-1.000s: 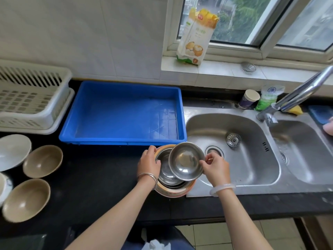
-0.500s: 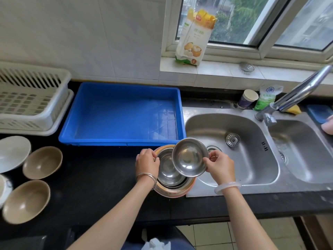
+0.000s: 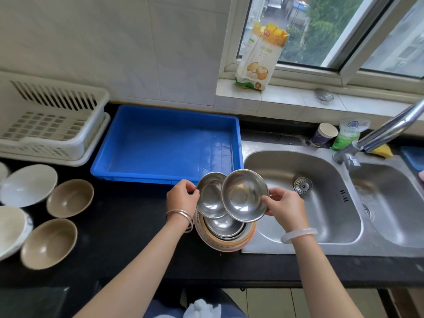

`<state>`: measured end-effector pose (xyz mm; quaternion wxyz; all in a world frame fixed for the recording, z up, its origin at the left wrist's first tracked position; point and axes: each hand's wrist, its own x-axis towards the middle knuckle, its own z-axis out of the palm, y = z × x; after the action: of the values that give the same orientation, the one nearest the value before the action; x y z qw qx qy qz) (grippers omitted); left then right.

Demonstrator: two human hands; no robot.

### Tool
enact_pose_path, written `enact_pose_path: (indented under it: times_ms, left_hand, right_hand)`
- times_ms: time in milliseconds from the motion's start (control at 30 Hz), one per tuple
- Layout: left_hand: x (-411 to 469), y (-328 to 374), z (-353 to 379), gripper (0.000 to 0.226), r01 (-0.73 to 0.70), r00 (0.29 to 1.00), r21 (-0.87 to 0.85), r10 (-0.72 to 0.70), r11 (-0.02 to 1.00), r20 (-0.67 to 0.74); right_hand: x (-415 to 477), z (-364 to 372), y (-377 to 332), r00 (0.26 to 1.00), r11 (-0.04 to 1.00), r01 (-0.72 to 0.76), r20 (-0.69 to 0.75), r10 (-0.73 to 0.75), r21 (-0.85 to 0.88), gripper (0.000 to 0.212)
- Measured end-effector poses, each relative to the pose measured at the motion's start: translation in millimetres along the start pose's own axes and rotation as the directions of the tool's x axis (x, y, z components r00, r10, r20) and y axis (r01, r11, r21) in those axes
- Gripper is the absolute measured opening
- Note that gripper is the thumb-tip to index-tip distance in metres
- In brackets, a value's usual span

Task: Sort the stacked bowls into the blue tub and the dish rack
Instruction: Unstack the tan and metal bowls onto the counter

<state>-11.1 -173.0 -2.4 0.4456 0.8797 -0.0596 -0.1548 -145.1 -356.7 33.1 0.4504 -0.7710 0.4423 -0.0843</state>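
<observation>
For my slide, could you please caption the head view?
Left hand holds one steel bowl, right hand another, over the stack.

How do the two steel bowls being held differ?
Right-hand bowl lies in front, fully visible; left-hand bowl is partly hidden behind it. Right-hand bowl is on the sink side; left-hand bowl toward the blue tub. Both are shiny steel, held by the rim above the stack.

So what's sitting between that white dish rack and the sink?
The blue tub, with nothing in it, sits on the black counter between the dish rack and the sink; the head view shows it.
</observation>
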Motion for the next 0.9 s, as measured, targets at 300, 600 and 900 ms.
enact_pose_path:
  times_ms: [300, 600, 900]
  left_hand:
    - [-1.6, -49.5, -62.3, 0.016, 0.219, 0.962, -0.285, -0.255, 0.933, -0.097]
    - [-37.4, -126.6, -113.7, 0.013, 0.341, 0.835, -0.518, -0.506, 0.784, -0.217]
    - [-69.4, -195.1, -128.9, 0.014, 0.474, 0.675, -0.567, -0.692, 0.673, -0.256]
  right_hand:
    - [1.1, 40.0, -29.3, 0.986, 0.996, 0.086, 0.143, -0.089, 0.027, 0.014]
    - [0.5, 128.6, -68.1, 0.936, 0.992, 0.12, 0.327, -0.128, 0.044, 0.006]
    - [-13.1, 228.5, -74.7, 0.874, 0.972, 0.221, 0.458, -0.161, -0.079, 0.007]
